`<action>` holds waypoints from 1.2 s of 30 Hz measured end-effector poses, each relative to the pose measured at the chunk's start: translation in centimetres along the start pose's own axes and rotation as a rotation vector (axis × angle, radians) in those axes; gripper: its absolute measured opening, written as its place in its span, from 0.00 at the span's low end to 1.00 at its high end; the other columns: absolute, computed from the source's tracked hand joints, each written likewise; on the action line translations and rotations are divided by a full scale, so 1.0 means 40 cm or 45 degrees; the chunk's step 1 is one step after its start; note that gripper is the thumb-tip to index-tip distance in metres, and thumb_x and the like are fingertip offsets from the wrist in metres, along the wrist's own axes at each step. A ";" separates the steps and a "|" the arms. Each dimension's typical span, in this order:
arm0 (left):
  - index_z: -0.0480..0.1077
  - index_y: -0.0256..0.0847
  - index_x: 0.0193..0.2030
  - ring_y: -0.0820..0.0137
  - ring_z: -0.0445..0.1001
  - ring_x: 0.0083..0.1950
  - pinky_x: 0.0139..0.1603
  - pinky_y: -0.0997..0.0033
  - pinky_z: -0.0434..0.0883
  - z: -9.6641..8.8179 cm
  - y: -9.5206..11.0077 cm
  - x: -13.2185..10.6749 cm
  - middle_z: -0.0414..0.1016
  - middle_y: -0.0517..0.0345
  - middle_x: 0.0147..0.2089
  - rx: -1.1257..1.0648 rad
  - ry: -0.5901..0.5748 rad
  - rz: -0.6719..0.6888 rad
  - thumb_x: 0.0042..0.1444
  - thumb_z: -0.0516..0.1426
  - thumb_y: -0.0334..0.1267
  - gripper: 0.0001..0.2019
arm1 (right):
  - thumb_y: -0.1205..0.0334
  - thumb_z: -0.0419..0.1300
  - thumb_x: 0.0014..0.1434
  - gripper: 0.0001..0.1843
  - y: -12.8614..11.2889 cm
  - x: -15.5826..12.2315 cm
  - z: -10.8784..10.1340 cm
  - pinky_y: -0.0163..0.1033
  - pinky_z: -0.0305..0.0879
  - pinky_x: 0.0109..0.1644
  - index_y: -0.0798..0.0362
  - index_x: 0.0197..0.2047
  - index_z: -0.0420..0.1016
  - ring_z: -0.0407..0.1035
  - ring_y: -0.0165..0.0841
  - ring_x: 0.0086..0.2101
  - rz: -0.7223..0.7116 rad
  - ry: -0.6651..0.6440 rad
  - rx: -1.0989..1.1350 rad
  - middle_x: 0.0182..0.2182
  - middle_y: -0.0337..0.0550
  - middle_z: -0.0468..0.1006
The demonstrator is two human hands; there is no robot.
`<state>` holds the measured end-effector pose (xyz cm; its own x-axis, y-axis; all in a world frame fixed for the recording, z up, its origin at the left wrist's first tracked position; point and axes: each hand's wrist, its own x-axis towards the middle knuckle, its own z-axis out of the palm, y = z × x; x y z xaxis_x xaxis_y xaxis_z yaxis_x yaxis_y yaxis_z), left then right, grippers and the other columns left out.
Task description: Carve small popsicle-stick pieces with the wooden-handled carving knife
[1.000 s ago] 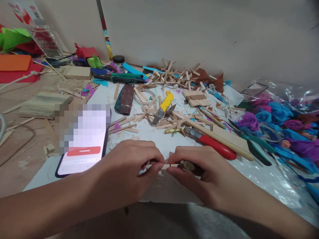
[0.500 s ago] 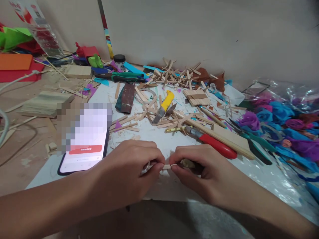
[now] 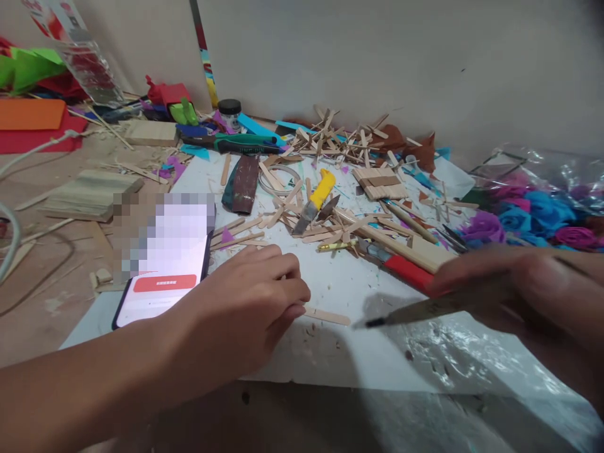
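Observation:
A popsicle stick (image 3: 329,316) juts out to the right from the fingers of my left hand (image 3: 257,299), which are closed on its left end just above the white sheet. Its rounded right end is free. My right hand (image 3: 528,302), partly blurred, is raised to the right and closed around a slim pen (image 3: 427,308) whose dark tip points left, a short gap from the stick's free end. The hand hides the back of the pen.
A lit phone (image 3: 165,277) lies left of my left arm. Beyond the hands are a yellow cutter (image 3: 317,198), red-handled pliers (image 3: 409,272) and a pile of sticks (image 3: 340,138). Paper roses (image 3: 533,214) sit at the right, wood blocks (image 3: 89,195) at the left.
My right hand has moved right and up, away from my left hand, and the pen in it now shows. The stick's right end has come free of the right fingers.

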<state>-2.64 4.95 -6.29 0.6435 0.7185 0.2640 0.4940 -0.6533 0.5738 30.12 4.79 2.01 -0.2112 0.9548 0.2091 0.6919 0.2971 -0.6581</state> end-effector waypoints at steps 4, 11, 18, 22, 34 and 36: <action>0.80 0.38 0.37 0.64 0.71 0.43 0.47 0.59 0.60 -0.003 -0.007 0.007 0.77 0.56 0.41 -0.011 -0.028 0.022 0.75 0.58 0.24 0.14 | 0.37 0.74 0.69 0.15 0.065 -0.049 -0.001 0.35 0.68 0.11 0.37 0.42 0.96 0.71 0.34 0.13 0.156 -0.122 0.136 0.24 0.42 0.88; 0.81 0.36 0.38 0.65 0.71 0.42 0.45 0.62 0.62 -0.002 -0.001 0.011 0.76 0.56 0.40 -0.043 -0.049 0.000 0.74 0.60 0.23 0.13 | 0.44 0.65 0.78 0.20 0.185 -0.169 0.043 0.46 0.93 0.42 0.31 0.67 0.88 0.92 0.50 0.44 -0.012 -0.282 -0.274 0.54 0.46 0.94; 0.82 0.35 0.38 0.66 0.71 0.42 0.43 0.63 0.64 -0.003 0.000 0.009 0.76 0.57 0.40 -0.081 -0.039 0.003 0.71 0.61 0.20 0.12 | 0.54 0.57 0.82 0.28 0.211 -0.191 0.041 0.58 0.89 0.62 0.29 0.80 0.75 0.87 0.55 0.61 -0.390 -0.438 -0.592 0.66 0.42 0.89; 0.82 0.35 0.38 0.66 0.72 0.42 0.42 0.63 0.64 -0.002 0.002 0.009 0.76 0.57 0.40 -0.087 -0.039 -0.012 0.71 0.62 0.19 0.12 | 0.57 0.56 0.81 0.32 0.219 -0.194 0.041 0.58 0.90 0.61 0.27 0.83 0.70 0.86 0.55 0.62 -0.424 -0.493 -0.578 0.69 0.40 0.86; 0.82 0.37 0.37 0.67 0.72 0.41 0.41 0.63 0.64 -0.004 0.002 0.011 0.75 0.59 0.39 -0.096 -0.068 -0.038 0.71 0.62 0.20 0.13 | 0.60 0.55 0.81 0.34 0.207 -0.182 0.040 0.51 0.92 0.55 0.22 0.83 0.69 0.90 0.50 0.55 -0.518 -0.423 -0.610 0.63 0.34 0.91; 0.81 0.37 0.36 0.68 0.71 0.41 0.41 0.64 0.64 -0.007 0.003 0.011 0.75 0.59 0.38 -0.088 -0.059 -0.036 0.71 0.62 0.20 0.13 | 0.60 0.55 0.80 0.34 0.207 -0.180 0.042 0.49 0.92 0.54 0.22 0.83 0.69 0.91 0.48 0.54 -0.529 -0.417 -0.592 0.62 0.34 0.92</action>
<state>-2.49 5.26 -5.89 0.6572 0.7234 0.2116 0.4715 -0.6137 0.6333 36.21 0.40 -6.13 -0.6685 0.7370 0.0996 0.7168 0.6742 -0.1780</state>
